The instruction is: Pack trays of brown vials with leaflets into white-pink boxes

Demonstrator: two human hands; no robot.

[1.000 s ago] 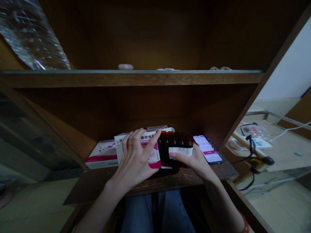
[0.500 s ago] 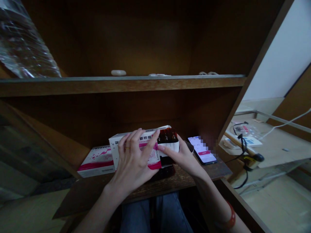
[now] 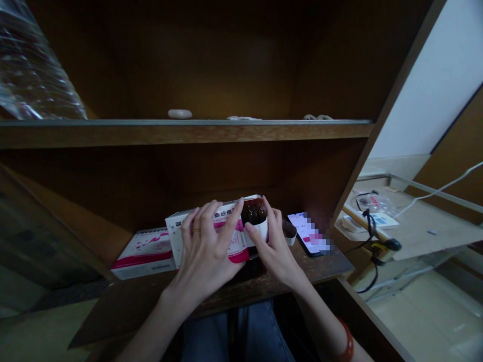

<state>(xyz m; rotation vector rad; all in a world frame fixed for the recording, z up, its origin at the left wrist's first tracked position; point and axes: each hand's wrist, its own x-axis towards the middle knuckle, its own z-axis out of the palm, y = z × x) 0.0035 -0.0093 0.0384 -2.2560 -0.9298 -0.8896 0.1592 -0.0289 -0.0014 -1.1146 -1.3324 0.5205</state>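
My left hand (image 3: 209, 239) is wrapped over the front and top of a white and pink carton (image 3: 174, 236), which lies on its side with its right end uncovered. At that end my right hand (image 3: 271, 244) grips a pack of brown glass vials (image 3: 254, 211) in a white tray, partly inside the carton. Thumb and fingers clasp the pack from both sides. Behind my right hand, another dark piece with a white edge (image 3: 290, 232) rests on the wooden surface. More dark vials seem to lie in shadow under the carton, but they are hard to make out.
A second white and pink carton (image 3: 145, 251) lies at the left. To the right is a lit phone (image 3: 309, 235). Pale small objects (image 3: 180, 114) sit on the upper shelf (image 3: 211, 134), beside a plastic-wrapped bundle (image 3: 35, 70). A side table (image 3: 418, 216) holds cables and packets.
My right hand has pushed the vial pack leftward, deeper into the carton, and its fingers now wrap the pack's outer end. The view has shifted slightly. My left hand keeps its hold.
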